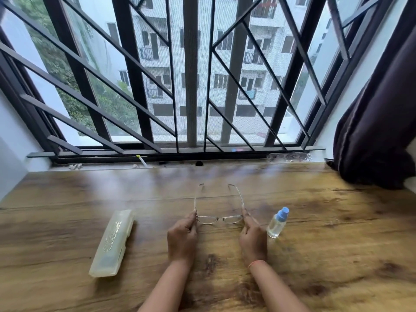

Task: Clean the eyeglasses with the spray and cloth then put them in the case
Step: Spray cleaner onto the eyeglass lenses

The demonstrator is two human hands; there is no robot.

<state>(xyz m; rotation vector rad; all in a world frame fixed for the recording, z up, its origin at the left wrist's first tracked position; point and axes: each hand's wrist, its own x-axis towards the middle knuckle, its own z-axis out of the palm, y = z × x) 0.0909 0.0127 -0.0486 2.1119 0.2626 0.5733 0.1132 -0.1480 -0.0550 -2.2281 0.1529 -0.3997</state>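
Pinching eyeglasses (219, 218): left hand (182, 238), right hand (253, 239)

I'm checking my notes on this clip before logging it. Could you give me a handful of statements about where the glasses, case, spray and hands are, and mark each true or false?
1. Both hands hold the eyeglasses, the left hand at one hinge and the right hand at the other. True.
2. The temples of the eyeglasses are folded shut. False: they are spread open, pointing away from the person toward the window.
3. The spray bottle stands upright on the wooden table, just beyond the right hand. True.
4. The glasses case is open with the eyeglasses inside. False: it lies closed on the table, on the left hand's side.
5. The spray bottle's cap is red. False: it is blue.
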